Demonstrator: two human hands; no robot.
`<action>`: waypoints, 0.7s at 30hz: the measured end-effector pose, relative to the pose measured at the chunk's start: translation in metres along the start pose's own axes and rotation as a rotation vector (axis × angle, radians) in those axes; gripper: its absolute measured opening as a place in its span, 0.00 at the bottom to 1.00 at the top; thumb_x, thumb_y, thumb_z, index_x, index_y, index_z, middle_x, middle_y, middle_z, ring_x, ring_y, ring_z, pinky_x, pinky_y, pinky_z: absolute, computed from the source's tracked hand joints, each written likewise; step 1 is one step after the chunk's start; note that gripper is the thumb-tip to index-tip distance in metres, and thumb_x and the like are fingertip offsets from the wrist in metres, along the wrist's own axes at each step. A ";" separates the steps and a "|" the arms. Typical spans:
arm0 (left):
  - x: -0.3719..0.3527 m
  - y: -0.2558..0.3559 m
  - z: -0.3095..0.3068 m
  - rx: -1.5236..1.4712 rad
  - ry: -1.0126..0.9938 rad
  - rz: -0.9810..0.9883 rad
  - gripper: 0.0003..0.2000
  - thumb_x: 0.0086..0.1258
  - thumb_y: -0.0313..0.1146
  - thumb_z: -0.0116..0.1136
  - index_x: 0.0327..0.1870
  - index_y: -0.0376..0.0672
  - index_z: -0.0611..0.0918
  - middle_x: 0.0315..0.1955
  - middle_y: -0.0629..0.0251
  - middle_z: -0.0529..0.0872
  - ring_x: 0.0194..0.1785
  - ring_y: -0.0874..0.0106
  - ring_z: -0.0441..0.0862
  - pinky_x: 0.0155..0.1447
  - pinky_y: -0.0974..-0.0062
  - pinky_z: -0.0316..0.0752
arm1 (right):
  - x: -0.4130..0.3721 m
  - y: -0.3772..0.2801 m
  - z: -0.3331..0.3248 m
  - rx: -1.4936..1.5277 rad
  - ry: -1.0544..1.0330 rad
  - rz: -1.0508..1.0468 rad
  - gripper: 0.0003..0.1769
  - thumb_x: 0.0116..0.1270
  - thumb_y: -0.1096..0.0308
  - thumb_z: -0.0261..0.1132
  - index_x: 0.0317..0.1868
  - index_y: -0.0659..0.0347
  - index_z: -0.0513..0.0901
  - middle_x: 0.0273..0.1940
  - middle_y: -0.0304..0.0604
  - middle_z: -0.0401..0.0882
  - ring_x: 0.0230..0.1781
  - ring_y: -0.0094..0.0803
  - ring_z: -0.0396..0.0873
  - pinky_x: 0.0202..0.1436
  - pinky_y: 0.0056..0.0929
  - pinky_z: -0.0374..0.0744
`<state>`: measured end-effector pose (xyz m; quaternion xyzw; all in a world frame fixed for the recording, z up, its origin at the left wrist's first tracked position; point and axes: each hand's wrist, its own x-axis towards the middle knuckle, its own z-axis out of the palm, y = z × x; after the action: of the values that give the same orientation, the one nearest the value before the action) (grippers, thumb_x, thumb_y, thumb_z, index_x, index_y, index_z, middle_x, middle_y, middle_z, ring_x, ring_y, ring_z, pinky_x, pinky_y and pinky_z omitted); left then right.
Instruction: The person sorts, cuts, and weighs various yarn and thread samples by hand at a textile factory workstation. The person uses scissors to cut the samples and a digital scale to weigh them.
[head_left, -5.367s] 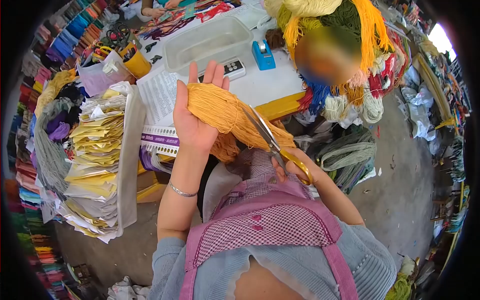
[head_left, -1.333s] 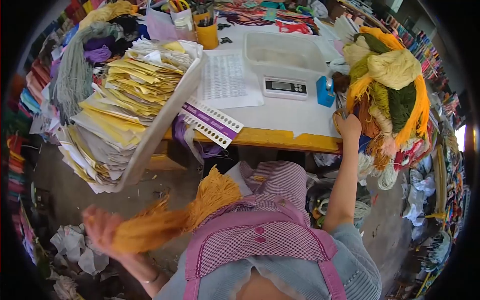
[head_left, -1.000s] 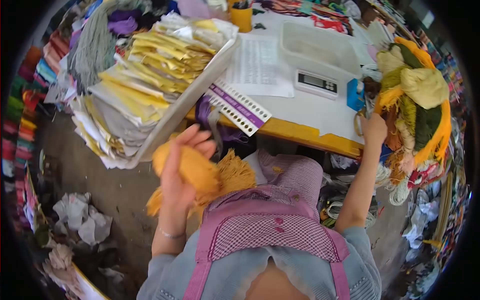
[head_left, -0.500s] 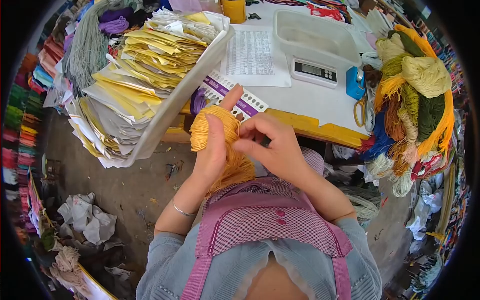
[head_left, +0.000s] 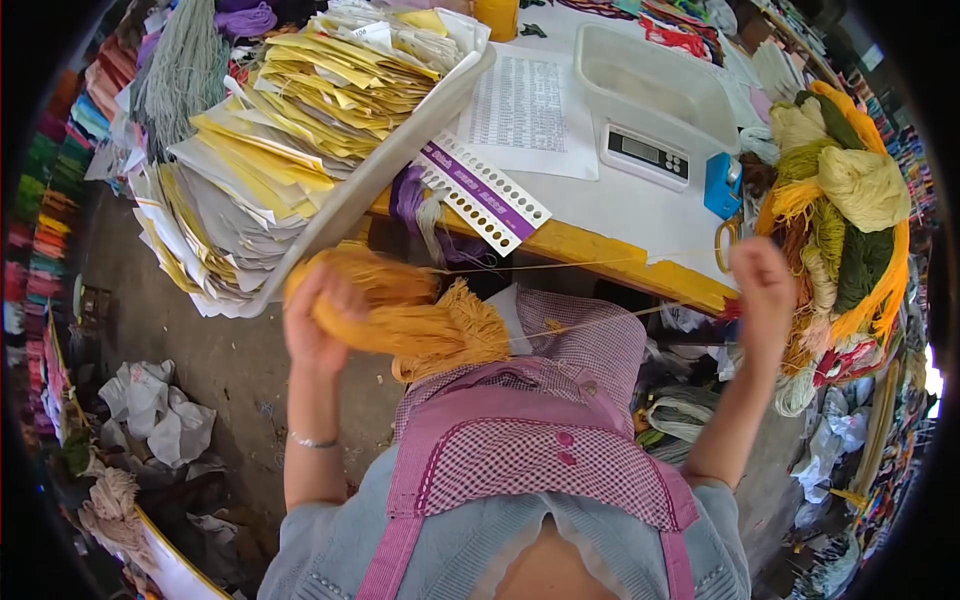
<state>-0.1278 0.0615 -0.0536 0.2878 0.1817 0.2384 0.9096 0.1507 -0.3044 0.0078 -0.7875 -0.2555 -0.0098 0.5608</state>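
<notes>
Stretched loosely and draped toward my lap is a skein of golden-orange yarn [head_left: 455, 325]. My left hand [head_left: 322, 312] is wrapped around its left end, slightly smeared by motion. Off to the right, my right hand [head_left: 764, 295] is raised near the table's corner, its fingers closed together on a strand of the same yarn. Two thin taut lines of yarn run from the skein across to that hand. A white and purple card with rows of punched holes [head_left: 485, 193] sticks out over the table edge, with purple and pale threads hanging from it.
A long plastic bin [head_left: 400, 150] packed with yellow and white envelopes stands left. On the table are a printed sheet [head_left: 530, 115], a digital scale [head_left: 645, 155] with a clear tub [head_left: 655, 85], a blue box [head_left: 722, 185] and scissors [head_left: 726, 245]. Colourful skeins [head_left: 860, 190] hang at right.
My hands have moved far apart, the left to the lower left with the skein, the right to the far right drawing out strands. The yarn, wound round my left hand before, now hangs spread out.
</notes>
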 end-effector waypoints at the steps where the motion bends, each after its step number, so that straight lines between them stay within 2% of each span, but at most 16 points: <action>1: -0.008 0.009 -0.025 -0.023 -0.035 0.049 0.13 0.75 0.38 0.47 0.27 0.45 0.70 0.21 0.66 0.71 0.20 0.75 0.65 0.26 0.77 0.63 | 0.011 0.018 -0.044 -0.299 0.118 0.011 0.06 0.67 0.67 0.64 0.37 0.61 0.82 0.31 0.29 0.76 0.32 0.16 0.71 0.36 0.17 0.69; 2: -0.017 0.016 -0.041 0.003 -0.017 0.091 0.12 0.75 0.39 0.46 0.30 0.44 0.72 0.24 0.64 0.73 0.19 0.76 0.64 0.25 0.78 0.62 | 0.016 0.012 -0.074 -0.666 0.306 0.016 0.08 0.68 0.65 0.64 0.41 0.60 0.83 0.31 0.31 0.79 0.31 0.17 0.73 0.35 0.19 0.71; 3: -0.027 0.021 -0.054 0.029 0.002 0.134 0.12 0.75 0.39 0.46 0.32 0.42 0.74 0.27 0.62 0.75 0.18 0.77 0.64 0.25 0.78 0.62 | 0.021 0.036 -0.119 -0.767 0.467 -0.121 0.10 0.68 0.63 0.64 0.41 0.61 0.84 0.33 0.34 0.82 0.31 0.20 0.75 0.36 0.22 0.74; 4: -0.036 0.025 -0.065 0.103 -0.033 0.163 0.12 0.75 0.39 0.46 0.41 0.40 0.77 0.34 0.58 0.78 0.18 0.78 0.65 0.24 0.80 0.63 | 0.021 0.019 -0.132 -0.896 0.593 -0.034 0.12 0.67 0.60 0.65 0.39 0.62 0.85 0.34 0.37 0.84 0.32 0.22 0.77 0.39 0.25 0.75; 5: -0.038 0.023 -0.056 0.101 -0.027 0.164 0.12 0.75 0.39 0.46 0.41 0.40 0.77 0.34 0.58 0.78 0.18 0.78 0.65 0.24 0.80 0.63 | 0.028 0.026 -0.165 -0.887 0.601 0.002 0.12 0.66 0.60 0.67 0.36 0.62 0.86 0.36 0.39 0.84 0.35 0.22 0.78 0.41 0.25 0.75; 7: -0.040 0.011 -0.020 0.036 -0.144 0.228 0.13 0.74 0.39 0.48 0.48 0.38 0.77 0.36 0.57 0.79 0.19 0.79 0.68 0.25 0.81 0.65 | 0.039 0.008 -0.156 -1.009 0.636 -0.177 0.12 0.66 0.62 0.67 0.37 0.63 0.85 0.39 0.40 0.83 0.39 0.22 0.78 0.43 0.24 0.75; 8: -0.031 0.003 -0.008 0.088 -0.126 0.226 0.15 0.72 0.38 0.52 0.53 0.39 0.76 0.37 0.58 0.79 0.20 0.78 0.69 0.26 0.81 0.66 | 0.049 0.014 -0.136 -0.671 0.635 -0.378 0.10 0.67 0.65 0.65 0.37 0.66 0.83 0.40 0.41 0.83 0.40 0.24 0.77 0.44 0.26 0.75; 10: -0.009 -0.008 -0.005 0.241 -0.122 0.175 0.14 0.72 0.35 0.53 0.54 0.39 0.77 0.34 0.60 0.79 0.21 0.79 0.70 0.26 0.80 0.66 | 0.059 -0.015 -0.058 -0.226 0.473 -0.398 0.08 0.70 0.70 0.60 0.36 0.66 0.80 0.39 0.41 0.81 0.38 0.25 0.76 0.44 0.25 0.74; 11: 0.005 -0.014 -0.001 0.200 -0.112 0.096 0.11 0.72 0.33 0.53 0.50 0.38 0.80 0.30 0.65 0.79 0.22 0.80 0.69 0.27 0.81 0.66 | 0.058 -0.031 -0.016 -0.172 0.419 -0.228 0.05 0.70 0.74 0.58 0.35 0.64 0.79 0.38 0.40 0.81 0.37 0.24 0.75 0.44 0.22 0.74; 12: 0.017 -0.020 0.013 0.208 -0.052 0.065 0.11 0.72 0.32 0.53 0.48 0.37 0.80 0.29 0.67 0.79 0.22 0.80 0.69 0.27 0.82 0.66 | 0.061 -0.035 0.012 -0.243 0.158 -0.328 0.04 0.69 0.74 0.58 0.36 0.63 0.79 0.37 0.38 0.80 0.37 0.23 0.75 0.45 0.20 0.74; 13: 0.027 -0.027 0.027 0.217 0.008 0.030 0.10 0.72 0.32 0.53 0.47 0.36 0.81 0.27 0.69 0.78 0.22 0.81 0.69 0.28 0.82 0.66 | 0.063 -0.028 0.048 -0.152 0.069 -0.135 0.02 0.66 0.75 0.61 0.37 0.61 0.80 0.35 0.35 0.79 0.37 0.21 0.75 0.44 0.21 0.74; 14: 0.037 -0.035 0.035 0.246 0.048 0.007 0.11 0.72 0.33 0.54 0.48 0.35 0.81 0.27 0.69 0.78 0.22 0.81 0.70 0.28 0.83 0.66 | 0.060 -0.027 0.086 -0.083 -0.107 -0.139 0.02 0.64 0.75 0.63 0.37 0.62 0.81 0.36 0.36 0.79 0.36 0.22 0.76 0.41 0.17 0.73; 15: 0.044 -0.044 0.039 0.275 0.087 -0.016 0.12 0.72 0.33 0.54 0.49 0.35 0.81 0.27 0.70 0.78 0.22 0.82 0.70 0.28 0.83 0.66 | 0.061 -0.016 0.120 -0.224 -0.135 -0.397 0.02 0.65 0.75 0.63 0.38 0.62 0.82 0.36 0.38 0.80 0.37 0.24 0.78 0.39 0.20 0.75; 18: 0.058 -0.060 0.048 0.285 0.143 -0.113 0.17 0.73 0.34 0.54 0.57 0.34 0.76 0.32 0.65 0.82 0.24 0.80 0.72 0.29 0.82 0.69 | 0.065 -0.005 0.198 -0.110 -0.395 -0.535 0.03 0.65 0.74 0.62 0.38 0.62 0.81 0.36 0.40 0.84 0.35 0.27 0.80 0.36 0.24 0.78; 20: 0.062 -0.066 0.045 0.250 0.136 -0.142 0.19 0.73 0.34 0.54 0.61 0.34 0.73 0.36 0.62 0.84 0.24 0.79 0.74 0.30 0.81 0.70 | 0.068 -0.010 0.221 0.082 -0.665 -0.076 0.04 0.66 0.73 0.61 0.38 0.63 0.81 0.34 0.42 0.85 0.32 0.27 0.81 0.36 0.24 0.78; 21: 0.064 -0.067 0.046 0.230 0.157 -0.169 0.20 0.73 0.34 0.54 0.61 0.34 0.73 0.36 0.61 0.84 0.25 0.79 0.74 0.30 0.81 0.71 | 0.071 -0.008 0.231 0.140 -0.695 -0.037 0.06 0.66 0.71 0.61 0.40 0.64 0.81 0.32 0.44 0.85 0.28 0.27 0.81 0.37 0.24 0.78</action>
<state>-0.0319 0.0274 -0.0719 0.3543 0.3021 0.1604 0.8703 0.1464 -0.0699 -0.0497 -0.6987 -0.4454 0.2662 0.4925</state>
